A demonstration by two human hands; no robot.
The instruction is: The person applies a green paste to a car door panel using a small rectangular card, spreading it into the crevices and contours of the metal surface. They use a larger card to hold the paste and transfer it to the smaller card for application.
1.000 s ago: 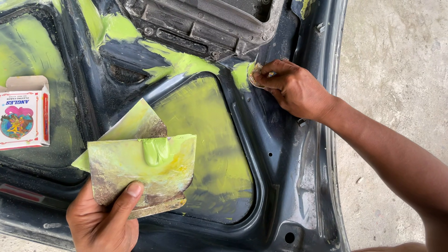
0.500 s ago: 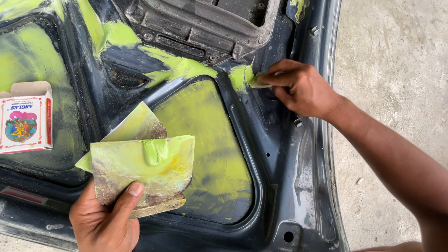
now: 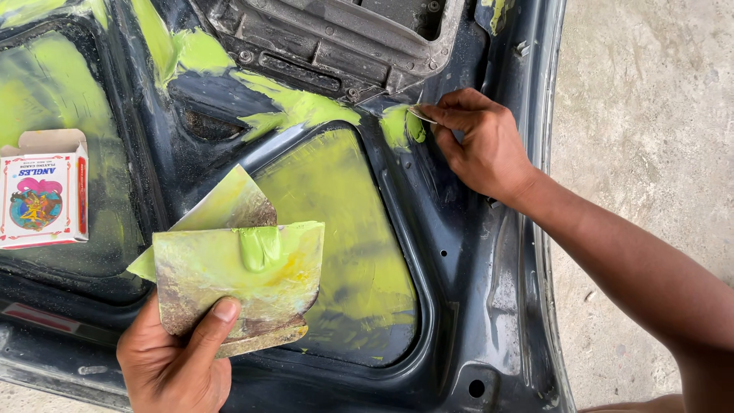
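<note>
Your right hand (image 3: 482,145) sits at about one o'clock in the view, fingers pinched together on a thin, pale spreader card (image 3: 422,115) whose edge rests against a dab of yellow-green filler (image 3: 401,126) on a raised rib of the dark car body panel (image 3: 459,252); the low, flat angle of the card looks suited to pressing the putty thin along that ridge. Your left hand (image 3: 176,359), down at seven o'clock, is clamped on a stack of flat mixing boards (image 3: 237,283), thumb on top and fingers underneath, held level so the blob of fresh filler (image 3: 260,246) near the upper edge stays put and within reach of the working hand. The two hands are well apart, one at the work, one carrying the supply. Between them, a recessed bay (image 3: 344,252) of the panel is already coated in a thin yellow-green film, and more streaks run across the ribs toward eleven o'clock. At nine o'clock a small opened cardboard box (image 3: 42,191), white and red with a coloured picture, lies on the panel. Bare concrete floor (image 3: 650,115) shows beyond the panel's edge at three o'clock.
</note>
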